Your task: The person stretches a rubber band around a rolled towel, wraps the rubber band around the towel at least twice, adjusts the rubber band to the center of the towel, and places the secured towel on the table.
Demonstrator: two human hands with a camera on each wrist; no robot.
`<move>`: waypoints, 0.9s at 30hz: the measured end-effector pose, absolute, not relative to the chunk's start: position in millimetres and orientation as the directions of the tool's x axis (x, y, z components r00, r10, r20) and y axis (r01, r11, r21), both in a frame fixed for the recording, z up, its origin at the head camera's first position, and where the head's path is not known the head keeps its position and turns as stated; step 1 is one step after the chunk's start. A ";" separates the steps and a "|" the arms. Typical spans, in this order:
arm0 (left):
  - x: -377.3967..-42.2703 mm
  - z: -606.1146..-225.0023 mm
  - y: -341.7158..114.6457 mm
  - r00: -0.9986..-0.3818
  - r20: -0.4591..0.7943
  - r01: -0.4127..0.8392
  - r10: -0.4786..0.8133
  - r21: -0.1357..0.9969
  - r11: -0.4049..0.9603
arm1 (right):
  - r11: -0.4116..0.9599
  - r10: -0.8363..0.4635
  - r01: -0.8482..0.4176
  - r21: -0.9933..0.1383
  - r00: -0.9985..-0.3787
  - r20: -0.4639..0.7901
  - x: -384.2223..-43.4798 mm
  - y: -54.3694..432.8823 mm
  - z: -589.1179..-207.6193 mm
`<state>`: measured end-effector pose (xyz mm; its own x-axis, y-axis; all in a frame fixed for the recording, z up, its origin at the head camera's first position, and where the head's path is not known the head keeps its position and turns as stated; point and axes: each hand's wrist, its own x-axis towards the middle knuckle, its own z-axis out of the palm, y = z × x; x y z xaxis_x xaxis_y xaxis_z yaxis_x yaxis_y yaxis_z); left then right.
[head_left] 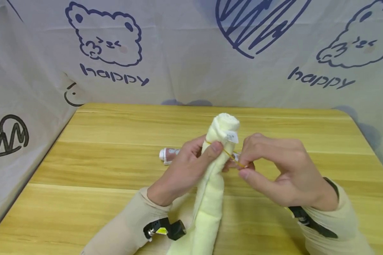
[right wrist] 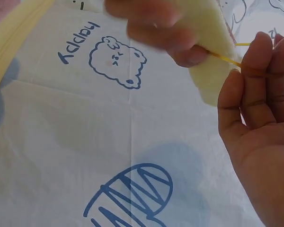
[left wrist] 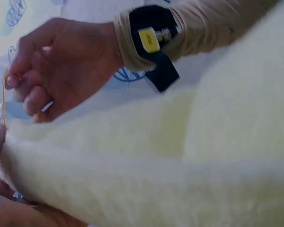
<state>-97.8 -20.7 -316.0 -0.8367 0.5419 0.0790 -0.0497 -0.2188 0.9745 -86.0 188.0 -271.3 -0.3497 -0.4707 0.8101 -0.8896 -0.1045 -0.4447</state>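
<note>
Wood-grain table (head_left: 99, 166), blue-doodled white sheet (head_left: 185, 67) behind, hands (head_left: 188, 163) (head_left: 282, 168) holding pale cloth roll (head_left: 207, 212) in left, yellow band (head_left: 231, 156) in right

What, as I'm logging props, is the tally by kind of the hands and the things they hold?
Hands, left hand and right hand: 2
Rolled pale yellow cloth: 1
Thin orange-yellow band: 1
Total: 4
</note>
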 end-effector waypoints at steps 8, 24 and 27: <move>-90.0 -309.3 -14.7 -0.835 0.000 -0.218 0.550 0.918 -0.331 | 0.069 -0.493 -0.891 -0.449 -0.422 0.761 -87.1 195.4 -270.7; -98.9 -302.2 -25.0 -0.941 0.095 -0.038 0.325 0.924 -0.380 | 0.461 -0.523 -0.761 -0.456 -0.648 0.554 -92.3 201.3 -273.5; -99.3 -300.2 -27.6 -0.954 0.113 0.000 0.276 0.925 -0.380 | 0.491 -0.520 -0.752 -0.440 -0.658 0.545 -92.0 201.1 -273.3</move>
